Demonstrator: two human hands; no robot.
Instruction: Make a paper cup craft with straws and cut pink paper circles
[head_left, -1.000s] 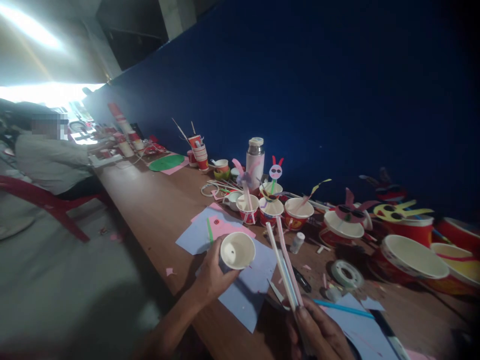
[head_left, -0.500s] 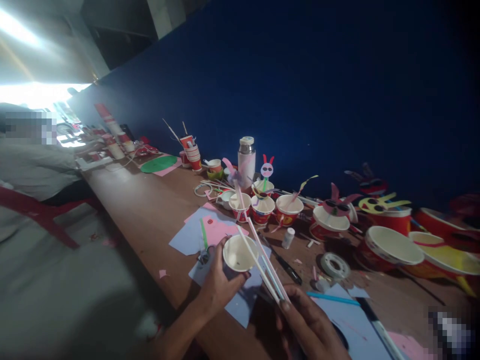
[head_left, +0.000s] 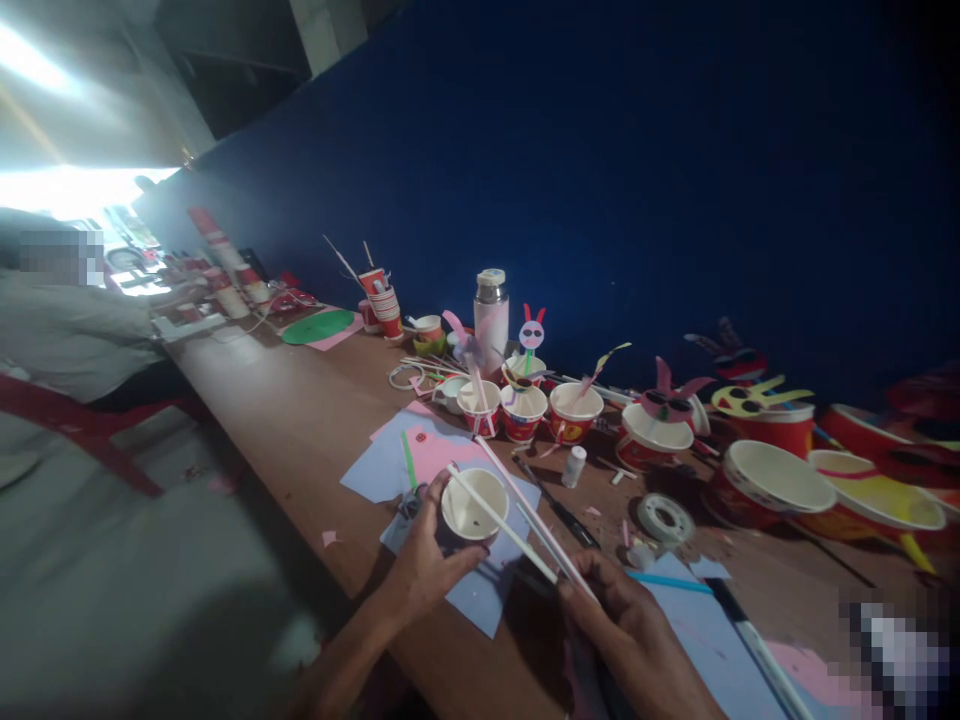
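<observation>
My left hand (head_left: 424, 565) is wrapped round a small paper cup (head_left: 472, 505), white inside, held just above the lilac paper sheets (head_left: 480, 590) on the wooden table (head_left: 300, 420). My right hand (head_left: 626, 630) pinches a bundle of long thin straws (head_left: 517, 520), white and pink. The straws slant up to the left, and one of them lies across the cup's open mouth. A pair of scissors (head_left: 409, 500) lies by my left fingers.
Behind the cup stand several red paper cups (head_left: 525, 410) with paper figures, a white flask (head_left: 489, 318), a tape roll (head_left: 664, 518), a small glue bottle (head_left: 574, 466) and red bowls (head_left: 765, 480). A black pen (head_left: 559, 510) lies nearby. A seated person (head_left: 67, 330) works at the far left.
My right hand has swung the straws down and to the left, from standing beside the cup to lying across its mouth. The cup stays in my left hand.
</observation>
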